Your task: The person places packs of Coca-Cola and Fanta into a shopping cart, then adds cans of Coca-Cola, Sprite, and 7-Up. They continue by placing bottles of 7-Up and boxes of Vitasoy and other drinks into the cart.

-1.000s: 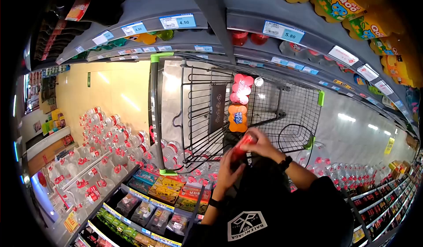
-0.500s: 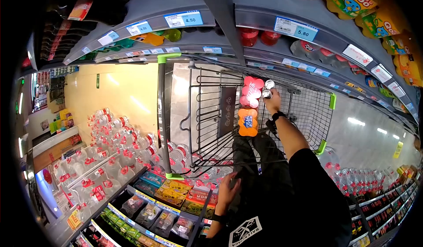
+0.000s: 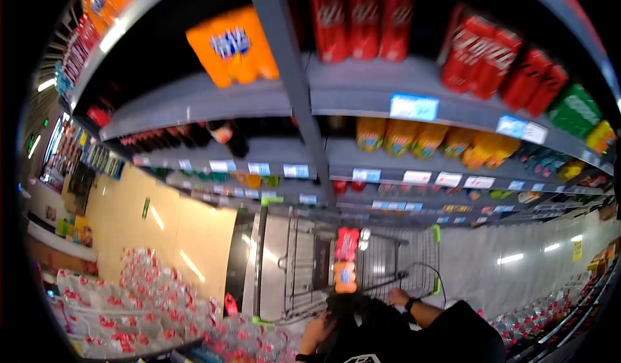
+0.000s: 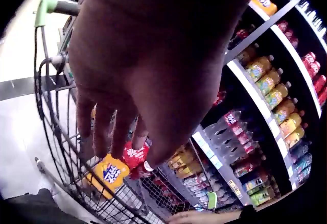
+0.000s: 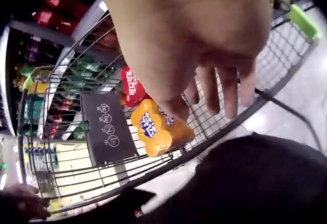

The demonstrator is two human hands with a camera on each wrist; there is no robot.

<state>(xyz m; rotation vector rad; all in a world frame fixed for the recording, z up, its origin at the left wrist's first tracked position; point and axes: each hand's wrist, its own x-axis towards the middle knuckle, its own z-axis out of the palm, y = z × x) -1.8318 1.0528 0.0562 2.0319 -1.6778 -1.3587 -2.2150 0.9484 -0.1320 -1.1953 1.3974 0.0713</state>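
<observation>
Orange Fanta multipack [image 3: 345, 276] sits in shopping cart [image 3: 436, 235]. Left hand [image 3: 317, 332], right hand [image 3: 398, 297] both empty, fingers loosely spread. Pack's probably heavy, firm, slick wrap; I'd grab both sides, low.

Metal wire cart [image 3: 424, 250], glossy floor [image 3: 479, 253]

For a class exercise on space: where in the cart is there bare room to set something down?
Free: cart mesh between the cans and the end opposite the handle. Crowded: where red pack, orange pack and cans cluster.
</observation>
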